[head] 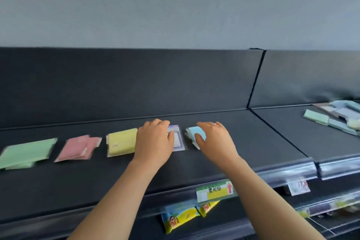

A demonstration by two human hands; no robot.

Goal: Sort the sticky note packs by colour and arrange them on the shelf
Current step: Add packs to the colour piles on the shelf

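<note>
Sticky note packs lie in a row on the black shelf [243, 142]: green packs [27, 152] at far left, then pink packs [78, 148], yellow packs [121, 141], purple packs [178, 140] and blue packs [195, 132]. My left hand [153, 142] rests on the purple packs and covers most of them, its thumb lying on top. My right hand [212, 138] lies over the blue packs with the thumb at their near side and the fingers curved over the far side. The frame is blurred.
On the adjoining shelf section at the right lies a loose pile of mixed packs [339, 117], green, blue and pale. A yellow-green price label [214, 191] sits on the shelf's front rail. Snack packets [181, 218] hang on the shelf below.
</note>
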